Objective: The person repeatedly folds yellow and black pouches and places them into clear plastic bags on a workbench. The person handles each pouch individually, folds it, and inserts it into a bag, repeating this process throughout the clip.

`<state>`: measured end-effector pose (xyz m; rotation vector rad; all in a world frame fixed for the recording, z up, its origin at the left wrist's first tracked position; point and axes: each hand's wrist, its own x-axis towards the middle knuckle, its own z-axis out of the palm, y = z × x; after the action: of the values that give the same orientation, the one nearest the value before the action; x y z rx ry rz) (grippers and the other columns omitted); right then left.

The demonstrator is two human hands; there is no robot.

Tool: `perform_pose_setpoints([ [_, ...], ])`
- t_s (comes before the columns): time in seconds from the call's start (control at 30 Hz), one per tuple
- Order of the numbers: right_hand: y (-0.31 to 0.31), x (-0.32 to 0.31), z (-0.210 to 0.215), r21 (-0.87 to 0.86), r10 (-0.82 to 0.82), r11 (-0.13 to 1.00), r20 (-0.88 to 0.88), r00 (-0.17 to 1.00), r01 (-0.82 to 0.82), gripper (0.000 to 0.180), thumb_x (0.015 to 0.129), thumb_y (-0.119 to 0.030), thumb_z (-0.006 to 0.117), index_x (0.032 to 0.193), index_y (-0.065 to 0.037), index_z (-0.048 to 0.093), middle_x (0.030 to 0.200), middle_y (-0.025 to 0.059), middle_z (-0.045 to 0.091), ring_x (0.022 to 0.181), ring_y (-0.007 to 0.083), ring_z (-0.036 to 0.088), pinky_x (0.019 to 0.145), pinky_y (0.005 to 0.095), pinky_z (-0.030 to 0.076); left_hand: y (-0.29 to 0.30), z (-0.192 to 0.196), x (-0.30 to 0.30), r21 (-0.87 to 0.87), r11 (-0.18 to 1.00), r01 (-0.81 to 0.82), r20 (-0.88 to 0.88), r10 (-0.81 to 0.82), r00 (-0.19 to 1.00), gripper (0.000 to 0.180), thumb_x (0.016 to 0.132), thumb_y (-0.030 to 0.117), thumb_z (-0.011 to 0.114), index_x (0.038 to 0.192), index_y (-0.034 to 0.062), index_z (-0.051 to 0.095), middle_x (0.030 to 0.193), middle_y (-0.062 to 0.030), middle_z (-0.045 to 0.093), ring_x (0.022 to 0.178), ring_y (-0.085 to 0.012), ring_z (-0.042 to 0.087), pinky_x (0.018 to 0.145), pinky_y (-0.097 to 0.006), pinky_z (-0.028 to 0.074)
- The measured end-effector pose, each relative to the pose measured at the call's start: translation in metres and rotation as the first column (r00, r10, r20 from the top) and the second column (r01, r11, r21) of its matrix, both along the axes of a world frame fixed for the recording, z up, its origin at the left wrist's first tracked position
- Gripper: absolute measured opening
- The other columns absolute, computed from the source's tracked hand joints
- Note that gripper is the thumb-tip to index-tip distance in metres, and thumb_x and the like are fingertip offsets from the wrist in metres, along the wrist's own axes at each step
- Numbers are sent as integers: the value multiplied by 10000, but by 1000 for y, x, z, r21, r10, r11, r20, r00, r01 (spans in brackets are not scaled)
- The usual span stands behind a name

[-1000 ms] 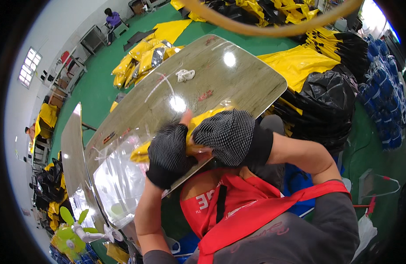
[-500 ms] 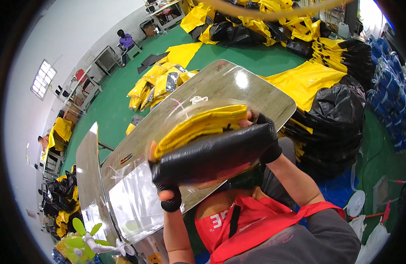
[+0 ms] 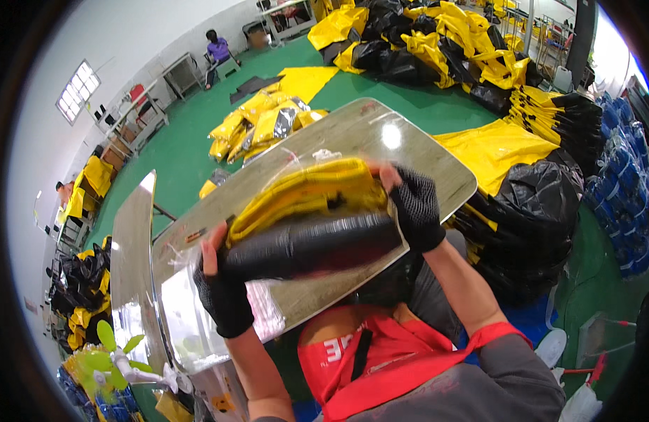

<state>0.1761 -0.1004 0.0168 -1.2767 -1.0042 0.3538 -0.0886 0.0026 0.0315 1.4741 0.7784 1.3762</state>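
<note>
A thick folded bundle of yellow and black plastic sheeting (image 3: pixel 310 243) hangs above the table, blurred by motion. Its yellow folds face away from me and a smooth black roll lies along the near side. My left hand (image 3: pixel 225 292), in a black fingerless glove, is closed round the left end. At the right end, my right hand (image 3: pixel 417 207) grips it in a matching black glove with pale dots. Beneath is the wood-grain table (image 3: pixel 360 126), and clear plastic bags (image 3: pixel 187 309) lie on it at the left, partly behind my left hand.
Packed yellow bundles (image 3: pixel 268 119) are heaped on the green floor beyond the table. Large black and yellow sheeting (image 3: pixel 532 204) stands at the right, near blue bundles (image 3: pixel 623 183). A second tabletop (image 3: pixel 131 260) and a green-bladed fan (image 3: pixel 117 352) are at the left. A person (image 3: pixel 216 53) sits far off.
Both hands have shifted left with the bundle, and it has tipped so its yellow folds bow upward. My head view has moved slightly.
</note>
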Motion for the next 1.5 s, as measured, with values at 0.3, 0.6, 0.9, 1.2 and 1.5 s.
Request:
perform_pose_setpoints([
  [0.3, -1, -7, 45, 235, -162, 964, 160, 974, 122, 342, 986, -267, 501, 931, 23, 671, 847, 85, 677, 797, 131, 593, 778, 261, 451, -5, 35, 4, -3, 1000, -18, 142, 18, 990, 462, 1001, 316, 433, 1197, -77, 577, 1225, -155, 584, 1138, -219, 539, 1042, -354, 356],
  [0.6, 10, 3, 43, 176, 20, 984, 58, 998, -30, 375, 996, -286, 489, 911, 21, 688, 836, 72, 685, 801, 112, 594, 773, 265, 468, -8, 30, 14, 53, 998, -44, 56, 41, 998, 453, 993, 371, 457, 1036, -36, 652, 1026, -128, 655, 1005, -186, 592, 935, -314, 431],
  [0.9, 6, 6, 47, 232, -45, 972, 98, 994, 21, 350, 983, -264, 515, 899, 36, 674, 862, 71, 680, 820, 114, 582, 784, 268, 456, -4, 21, 25, 156, 980, -120, 74, 110, 991, 462, 1003, 382, 435, 1002, -26, 651, 982, -85, 649, 940, -163, 574, 904, -303, 415],
  [1.2, 17, 14, 53, 197, -20, 980, 87, 996, 2, 355, 990, -248, 508, 872, 47, 667, 853, 45, 660, 808, 107, 567, 794, 260, 447, 8, 29, 23, 175, 967, -185, 119, 166, 979, 388, 1003, 340, 459, 819, 27, 597, 837, -36, 578, 813, -135, 510, 793, -273, 398],
  [1.5, 41, 32, 7, 201, -71, 975, -133, 989, 97, 453, 976, -368, 510, 812, 26, 663, 770, 89, 674, 700, 130, 611, 686, 281, 485, 7, -11, 18, -39, 910, 412, 346, -375, 860, 605, 965, 527, 422, 1207, -12, 555, 1259, -128, 548, 1196, -212, 490, 1035, -336, 345],
])
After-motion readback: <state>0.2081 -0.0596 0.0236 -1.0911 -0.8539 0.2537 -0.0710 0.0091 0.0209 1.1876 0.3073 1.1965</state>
